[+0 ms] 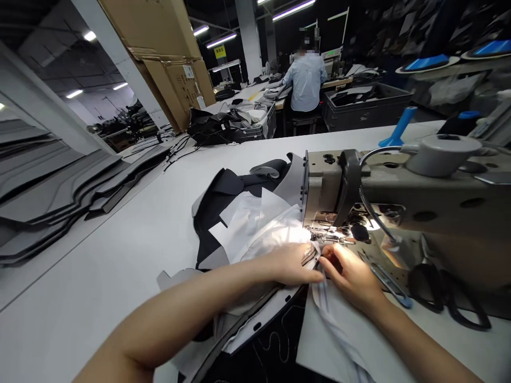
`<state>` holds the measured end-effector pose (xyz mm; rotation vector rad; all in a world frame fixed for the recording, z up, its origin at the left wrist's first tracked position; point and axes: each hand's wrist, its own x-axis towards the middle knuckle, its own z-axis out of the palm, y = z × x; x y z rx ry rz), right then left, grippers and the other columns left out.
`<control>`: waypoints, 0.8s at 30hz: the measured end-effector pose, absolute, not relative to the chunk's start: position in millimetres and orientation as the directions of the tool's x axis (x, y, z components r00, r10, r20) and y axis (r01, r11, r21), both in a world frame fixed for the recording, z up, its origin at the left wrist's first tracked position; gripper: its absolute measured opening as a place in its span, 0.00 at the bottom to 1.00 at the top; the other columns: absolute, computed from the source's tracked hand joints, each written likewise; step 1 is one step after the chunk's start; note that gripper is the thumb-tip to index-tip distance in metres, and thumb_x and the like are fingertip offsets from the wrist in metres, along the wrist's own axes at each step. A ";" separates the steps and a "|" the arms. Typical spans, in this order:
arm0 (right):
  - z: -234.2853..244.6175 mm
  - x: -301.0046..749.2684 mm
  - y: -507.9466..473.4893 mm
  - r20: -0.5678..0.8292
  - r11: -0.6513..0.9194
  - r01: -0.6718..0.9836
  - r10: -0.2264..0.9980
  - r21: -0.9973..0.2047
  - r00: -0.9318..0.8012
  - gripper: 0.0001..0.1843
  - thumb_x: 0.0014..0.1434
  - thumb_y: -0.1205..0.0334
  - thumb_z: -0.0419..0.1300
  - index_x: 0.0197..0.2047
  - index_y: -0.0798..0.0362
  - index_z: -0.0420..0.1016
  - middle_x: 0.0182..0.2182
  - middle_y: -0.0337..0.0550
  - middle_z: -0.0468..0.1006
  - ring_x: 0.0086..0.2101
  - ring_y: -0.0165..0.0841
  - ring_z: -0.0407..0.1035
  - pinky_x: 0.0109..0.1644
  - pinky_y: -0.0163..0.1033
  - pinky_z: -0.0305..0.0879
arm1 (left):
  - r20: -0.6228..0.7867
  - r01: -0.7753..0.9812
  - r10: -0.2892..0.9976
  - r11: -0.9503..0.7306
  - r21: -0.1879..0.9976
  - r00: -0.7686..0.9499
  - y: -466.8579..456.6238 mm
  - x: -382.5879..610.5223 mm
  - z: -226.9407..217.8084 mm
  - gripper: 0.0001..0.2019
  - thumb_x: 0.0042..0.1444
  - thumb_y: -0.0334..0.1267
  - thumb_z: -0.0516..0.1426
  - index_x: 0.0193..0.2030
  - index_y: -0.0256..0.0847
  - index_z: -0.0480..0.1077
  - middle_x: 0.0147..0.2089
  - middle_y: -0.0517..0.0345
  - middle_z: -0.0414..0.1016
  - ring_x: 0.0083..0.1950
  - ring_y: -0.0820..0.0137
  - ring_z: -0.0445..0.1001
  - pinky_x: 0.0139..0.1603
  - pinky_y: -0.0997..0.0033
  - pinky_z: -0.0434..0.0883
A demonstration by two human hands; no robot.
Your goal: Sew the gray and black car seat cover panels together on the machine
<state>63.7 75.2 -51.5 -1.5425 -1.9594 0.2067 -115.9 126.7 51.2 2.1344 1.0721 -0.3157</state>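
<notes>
My left hand (293, 263) lies on white fabric (265, 229) just in front of the sewing machine (403, 197), fingers together pressing the cloth edge near the needle area. My right hand (351, 276) meets it from the right, fingertips pinching the same white fabric edge beside a dark trim strip (309, 255). More white cloth (339, 340) hangs toward me under my right wrist. Dark and grey cut pieces (223, 197) lie beneath the white layers. The needle itself is hidden in the glare of the machine's lamp.
Black scissors (447, 292) and blue-handled snips (393, 290) rest on the machine bed at right. Stacked grey panels (59, 191) fill the left. Cardboard boxes (167, 53), a crate of fabric (231, 125) and a seated person in a light blue shirt (305, 80) are beyond.
</notes>
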 end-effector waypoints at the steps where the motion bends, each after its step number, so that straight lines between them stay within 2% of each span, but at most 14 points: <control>1: -48.9 62.7 74.3 0.352 0.298 0.824 0.927 -0.482 -0.129 0.13 0.62 0.52 0.50 0.32 0.50 0.67 0.27 0.39 0.72 0.29 0.32 0.67 0.30 0.36 0.61 | -0.559 0.793 0.563 -0.413 0.448 0.609 125.4 -120.9 61.0 0.25 0.47 0.53 0.57 0.49 0.42 0.64 0.45 0.51 0.73 0.43 0.59 0.72 0.37 0.67 0.68; 3: -44.9 59.4 72.8 0.311 0.299 0.831 0.937 -0.469 -0.161 0.11 0.58 0.52 0.54 0.28 0.49 0.64 0.24 0.37 0.70 0.27 0.32 0.65 0.30 0.36 0.58 | -0.653 0.830 0.534 -0.476 0.292 0.536 120.6 -125.8 82.9 0.24 0.47 0.47 0.59 0.50 0.40 0.64 0.43 0.49 0.73 0.41 0.57 0.73 0.34 0.66 0.68; 6: -42.9 53.9 69.9 0.282 0.282 0.850 0.945 -0.445 -0.166 0.08 0.52 0.55 0.57 0.29 0.49 0.65 0.25 0.37 0.69 0.29 0.34 0.63 0.31 0.37 0.54 | -0.663 0.813 0.591 -0.581 0.045 0.460 109.7 -112.6 109.4 0.17 0.46 0.32 0.58 0.46 0.39 0.67 0.41 0.47 0.74 0.42 0.55 0.73 0.37 0.64 0.68; 8: -44.2 52.1 66.9 0.282 0.256 0.865 0.949 -0.431 -0.140 0.08 0.53 0.55 0.57 0.30 0.49 0.66 0.26 0.39 0.70 0.30 0.36 0.63 0.31 0.38 0.52 | -0.693 0.779 0.558 -0.627 0.009 0.456 101.9 -95.9 115.6 0.16 0.41 0.25 0.58 0.40 0.38 0.69 0.38 0.48 0.74 0.41 0.55 0.74 0.38 0.64 0.69; 10: -46.9 52.8 64.0 0.291 0.237 0.874 0.950 -0.424 -0.116 0.08 0.55 0.54 0.55 0.30 0.50 0.66 0.27 0.40 0.70 0.30 0.37 0.63 0.32 0.39 0.52 | -0.738 0.778 0.494 -0.624 0.068 0.461 96.4 -84.0 112.1 0.15 0.39 0.22 0.57 0.36 0.37 0.69 0.35 0.48 0.74 0.38 0.55 0.74 0.37 0.64 0.70; 11: -48.5 54.0 62.8 0.296 0.233 0.876 0.949 -0.423 -0.110 0.09 0.56 0.55 0.54 0.30 0.50 0.66 0.27 0.41 0.71 0.31 0.37 0.63 0.32 0.39 0.52 | -0.756 0.803 0.466 -0.582 0.129 0.460 95.0 -82.1 107.9 0.15 0.39 0.22 0.56 0.37 0.36 0.69 0.33 0.49 0.73 0.35 0.57 0.74 0.36 0.63 0.70; 14: -52.8 57.9 61.8 0.318 0.228 0.879 0.943 -0.419 -0.093 0.08 0.57 0.55 0.54 0.30 0.50 0.66 0.27 0.40 0.71 0.31 0.36 0.64 0.33 0.39 0.53 | -0.783 0.870 0.389 -0.304 0.389 0.486 96.3 -92.5 92.3 0.23 0.43 0.25 0.53 0.50 0.38 0.64 0.27 0.59 0.67 0.23 0.64 0.70 0.26 0.63 0.70; 16: -54.5 59.1 63.0 0.336 0.226 0.883 0.938 -0.413 -0.083 0.08 0.57 0.56 0.54 0.32 0.50 0.67 0.28 0.41 0.71 0.31 0.36 0.64 0.33 0.39 0.54 | -0.782 0.847 0.328 -0.147 0.511 0.530 100.3 -104.5 82.9 0.25 0.48 0.28 0.50 0.55 0.41 0.58 0.24 0.65 0.63 0.18 0.66 0.66 0.22 0.64 0.69; 17: -55.1 59.3 63.9 0.345 0.225 0.885 0.935 -0.408 -0.079 0.08 0.57 0.56 0.54 0.33 0.50 0.68 0.28 0.41 0.71 0.32 0.36 0.64 0.33 0.39 0.55 | -0.765 0.832 0.334 -0.150 0.533 0.550 102.8 -109.1 78.8 0.23 0.51 0.30 0.49 0.55 0.41 0.58 0.23 0.65 0.62 0.19 0.66 0.67 0.22 0.64 0.69; 18: -55.7 59.1 64.8 0.355 0.226 0.887 0.932 -0.402 -0.077 0.08 0.57 0.56 0.54 0.34 0.51 0.68 0.29 0.42 0.71 0.32 0.37 0.64 0.34 0.39 0.55 | -0.729 0.818 0.371 -0.224 0.530 0.575 105.4 -112.1 74.9 0.19 0.54 0.32 0.47 0.53 0.40 0.60 0.23 0.63 0.64 0.21 0.64 0.69 0.24 0.63 0.70; 20: -56.9 58.6 66.2 0.375 0.232 0.893 0.924 -0.386 -0.078 0.08 0.58 0.57 0.54 0.36 0.51 0.70 0.31 0.43 0.72 0.34 0.38 0.65 0.35 0.40 0.57 | -0.567 0.744 0.490 -0.521 0.418 0.662 110.8 -113.0 66.9 0.12 0.59 0.35 0.45 0.45 0.38 0.65 0.30 0.54 0.70 0.32 0.60 0.73 0.34 0.61 0.70; 22: -58.7 58.3 66.9 0.395 0.244 0.897 0.914 -0.367 -0.087 0.10 0.59 0.57 0.53 0.37 0.52 0.71 0.32 0.45 0.72 0.35 0.38 0.65 0.36 0.40 0.58 | -0.347 0.595 0.517 -0.785 0.170 0.782 115.7 -109.7 57.9 0.11 0.61 0.35 0.45 0.40 0.35 0.68 0.41 0.46 0.71 0.45 0.57 0.71 0.44 0.60 0.68; 24: -60.9 58.6 67.8 0.413 0.254 0.902 0.906 -0.350 -0.095 0.11 0.60 0.57 0.51 0.38 0.52 0.72 0.33 0.45 0.73 0.36 0.38 0.66 0.37 0.39 0.60 | -0.240 0.507 0.494 -0.862 -0.008 0.836 118.7 -106.0 47.8 0.11 0.61 0.34 0.46 0.41 0.34 0.68 0.47 0.44 0.70 0.50 0.56 0.67 0.48 0.59 0.65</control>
